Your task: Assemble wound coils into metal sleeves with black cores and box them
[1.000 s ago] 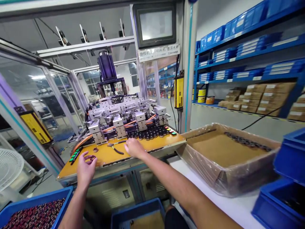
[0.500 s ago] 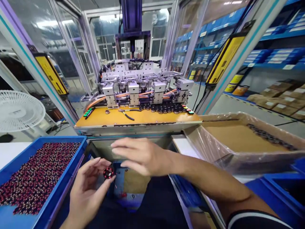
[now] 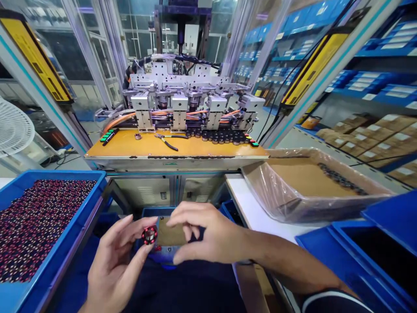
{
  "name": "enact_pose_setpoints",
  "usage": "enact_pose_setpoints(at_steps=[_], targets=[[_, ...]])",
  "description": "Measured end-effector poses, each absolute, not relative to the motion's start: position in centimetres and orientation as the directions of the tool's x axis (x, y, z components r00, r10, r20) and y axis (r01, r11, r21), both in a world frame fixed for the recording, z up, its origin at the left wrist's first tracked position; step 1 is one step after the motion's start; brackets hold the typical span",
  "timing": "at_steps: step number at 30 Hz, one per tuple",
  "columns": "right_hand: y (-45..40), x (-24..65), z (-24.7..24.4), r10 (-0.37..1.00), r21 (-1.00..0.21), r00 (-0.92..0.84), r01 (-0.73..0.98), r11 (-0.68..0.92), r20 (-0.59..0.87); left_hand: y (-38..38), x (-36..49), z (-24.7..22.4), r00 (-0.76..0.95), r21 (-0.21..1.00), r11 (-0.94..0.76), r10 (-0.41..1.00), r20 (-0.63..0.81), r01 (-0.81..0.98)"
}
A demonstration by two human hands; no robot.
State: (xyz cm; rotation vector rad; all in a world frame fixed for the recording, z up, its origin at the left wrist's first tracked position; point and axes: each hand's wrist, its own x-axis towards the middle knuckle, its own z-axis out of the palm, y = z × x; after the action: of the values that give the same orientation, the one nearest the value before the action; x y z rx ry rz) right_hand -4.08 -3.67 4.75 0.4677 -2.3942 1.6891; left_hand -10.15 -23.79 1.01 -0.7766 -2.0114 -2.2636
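In my left hand (image 3: 119, 256) is a small round black ring with red spots around it (image 3: 149, 234), possibly a wound motor stator. Thumb and fingertips pinch it by the edge, its face toward me. My right hand (image 3: 208, 234) hovers to the right of the ring, apart from it, thumb and forefinger spread and the other fingers bent; I see nothing between them. Beneath the hands is a blue bin (image 3: 153, 212) with a brown sheet (image 3: 171, 232) and a few small pieces in it.
At left, a blue tray (image 3: 97, 182) holds many red-and-black ring parts. Ahead, a fixture machine (image 3: 179, 108) stands on a yellow worktop (image 3: 130, 150) with pliers (image 3: 167, 142) and rows of dark round parts (image 3: 218, 137). A plastic-lined box (image 3: 293, 204) sits at right, near blue bins (image 3: 345, 256).
My right hand has dropped slightly and opened wider between thumb and forefinger. My left hand still holds the ring, now turned to show more of its face. The head view has shifted.
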Motion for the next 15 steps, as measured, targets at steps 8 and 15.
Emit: enact_pose_setpoints(at_steps=[8, 15], targets=[[-7.7, -5.3, 2.1, 0.038, -0.968, -0.999, 0.010, -0.249, -0.020, -24.2, -11.0, -1.4, -0.759, 0.846, -0.140, 0.384, 0.526, 0.515], [-7.7, -4.2, 1.2, 0.062, -0.935, -0.997, 0.029, -0.352, -0.054, -24.1, -10.8, -0.8, -0.874, 0.928, -0.155, 0.313, 0.371, 0.338]])
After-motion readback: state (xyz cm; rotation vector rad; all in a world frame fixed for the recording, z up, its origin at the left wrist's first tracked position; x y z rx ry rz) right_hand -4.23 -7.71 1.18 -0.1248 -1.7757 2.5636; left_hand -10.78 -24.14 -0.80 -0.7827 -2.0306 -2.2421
